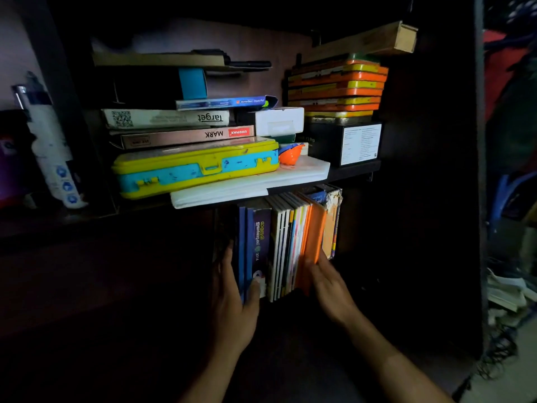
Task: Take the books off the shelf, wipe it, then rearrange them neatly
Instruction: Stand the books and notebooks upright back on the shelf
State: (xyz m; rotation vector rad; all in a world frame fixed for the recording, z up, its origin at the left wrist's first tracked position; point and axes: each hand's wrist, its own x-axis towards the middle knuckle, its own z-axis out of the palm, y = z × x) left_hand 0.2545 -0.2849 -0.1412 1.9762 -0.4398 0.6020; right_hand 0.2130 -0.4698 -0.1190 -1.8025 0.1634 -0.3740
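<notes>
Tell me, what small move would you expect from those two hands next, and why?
Probably squeezing the row of books together and drawing it out of the lower shelf. The left hand lies against the blue book at the row's left end, thumb on its spine, and the right hand presses the orange book on the right, so the row is already bracketed.

The lower shelf (357, 274) under the row of books (286, 245) is lost in darkness. The left hand (232, 301) hides the bottom of the blue books. Both forearms are cut off by the bottom edge. Print on the black box (360, 142) is too small to read.
</notes>
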